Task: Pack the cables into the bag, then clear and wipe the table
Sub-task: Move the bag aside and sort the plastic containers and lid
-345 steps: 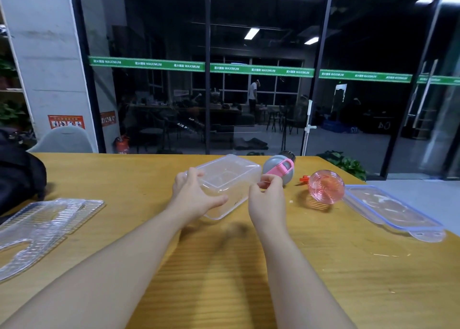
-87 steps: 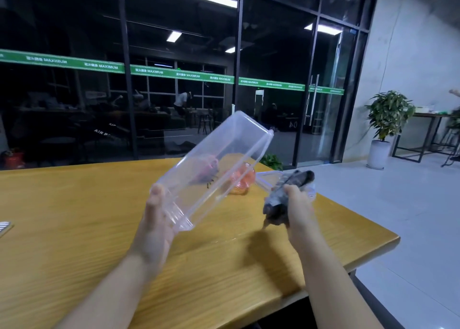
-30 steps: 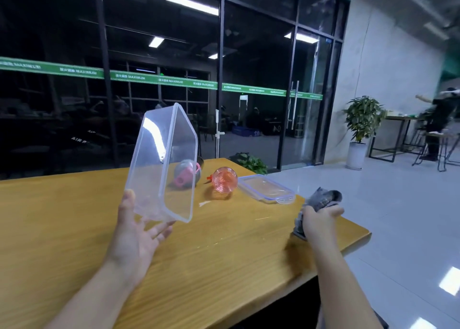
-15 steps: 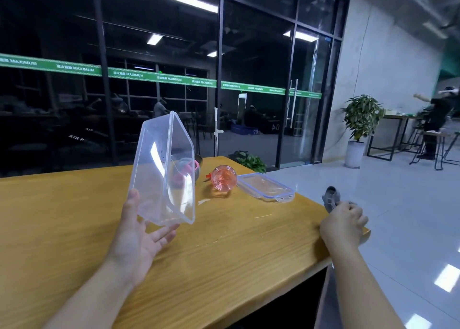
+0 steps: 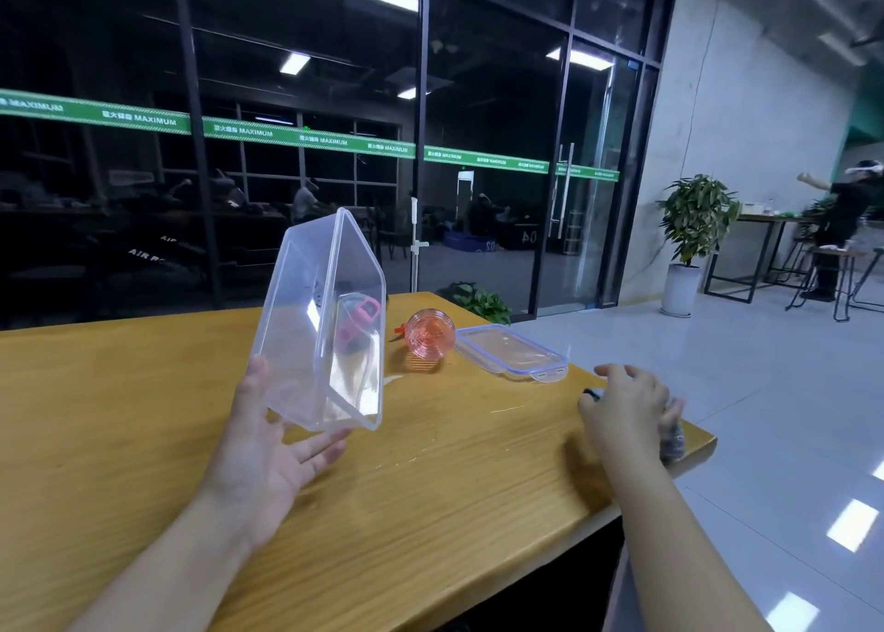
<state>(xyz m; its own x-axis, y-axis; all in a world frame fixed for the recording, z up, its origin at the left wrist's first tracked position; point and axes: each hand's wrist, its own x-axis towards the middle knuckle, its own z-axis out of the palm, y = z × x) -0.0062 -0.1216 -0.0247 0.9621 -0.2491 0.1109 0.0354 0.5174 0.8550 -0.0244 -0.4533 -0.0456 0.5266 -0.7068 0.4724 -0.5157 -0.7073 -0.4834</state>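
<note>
Right hand (image 5: 626, 404) has come back from past the table edge and now sits palm-down on the right corner of the wooden table (image 5: 143, 416), fingers spread and pressing on a grey cloth (image 5: 672, 435). Only a bit of that cloth peeks out past the fingers at the table edge, so whether the fingers actually pinch it or just lie flat on it, can't tell. Left hand (image 5: 268, 449) holds the clear plastic box (image 5: 325, 325) much as half a second ago: box tipped up on one end, lifted off the table, thumb up along the near left wall, fingers loosely opened under the bottom edge.

Behind the box, seen through its wall, a grey thing with a pink strap (image 5: 359, 320) lies on the table, too distorted to name. Just right of it a pink ribbed bottle (image 5: 429, 334) lies on its side. Next to that, touching nothing, a clear lid (image 5: 509, 351) with a blue rim lies flat near the far right edge.

Cables and bag: not in view here. Potted plant (image 5: 696, 215) stands on the floor, far right.
</note>
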